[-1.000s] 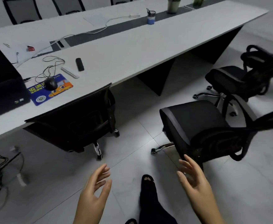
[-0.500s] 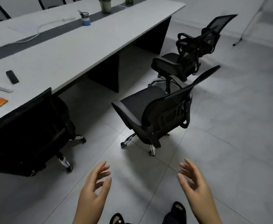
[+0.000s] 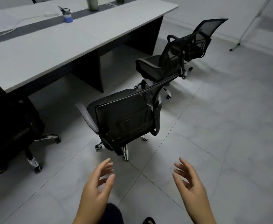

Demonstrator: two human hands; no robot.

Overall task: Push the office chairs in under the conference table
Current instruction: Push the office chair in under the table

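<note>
A long grey conference table (image 3: 55, 46) runs across the upper left. A black mesh office chair (image 3: 126, 120) stands on the floor in front of me, its back toward me, apart from the table's edge. A second black chair (image 3: 174, 62) stands farther off, also out from the table. A third chair (image 3: 8, 126) at the left sits tucked against the table's edge. My left hand (image 3: 97, 189) and my right hand (image 3: 190, 186) are held out low in front of me, fingers relaxed, holding nothing and short of the near chair.
On the table stand a blue pen cup (image 3: 67, 15), a green pot (image 3: 92, 3) and a white cable (image 3: 6, 28). A white stand leg (image 3: 245, 29) slants at the upper right. Grey tiled floor (image 3: 229, 126) spreads to the right. My foot (image 3: 148, 221) shows at the bottom.
My view has swung right and closer to the middle chair, which now shows its back to me. Both hands stay raised and empty.
</note>
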